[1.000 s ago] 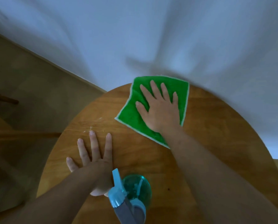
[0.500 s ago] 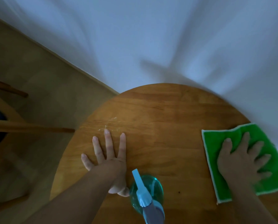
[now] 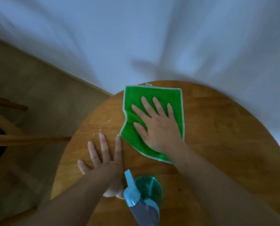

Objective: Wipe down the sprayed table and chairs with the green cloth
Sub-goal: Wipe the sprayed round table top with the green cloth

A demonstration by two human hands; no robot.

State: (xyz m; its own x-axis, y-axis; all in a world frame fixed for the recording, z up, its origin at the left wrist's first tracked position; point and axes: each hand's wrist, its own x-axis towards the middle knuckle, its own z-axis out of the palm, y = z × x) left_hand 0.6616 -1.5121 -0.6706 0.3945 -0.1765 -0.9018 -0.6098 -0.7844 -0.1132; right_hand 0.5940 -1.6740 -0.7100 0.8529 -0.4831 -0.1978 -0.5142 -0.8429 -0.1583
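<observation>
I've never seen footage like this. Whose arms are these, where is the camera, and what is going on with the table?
No machine here: these are a person's own bare arms, filmed by a wide-angle camera worn on their head, looking down. That is why the arms enter from the bottom edge.

The right hand lies flat, fingers spread, pressing a green cloth onto a round wooden table. The left hand rests flat on the bare wood, holding nothing. Just beyond its fingertips some wet droplets glisten, not yet wiped.

Near the bottom stands a teal spray bottle, seen from above. At the left are wooden chair parts. The pale area above is a wall.
</observation>
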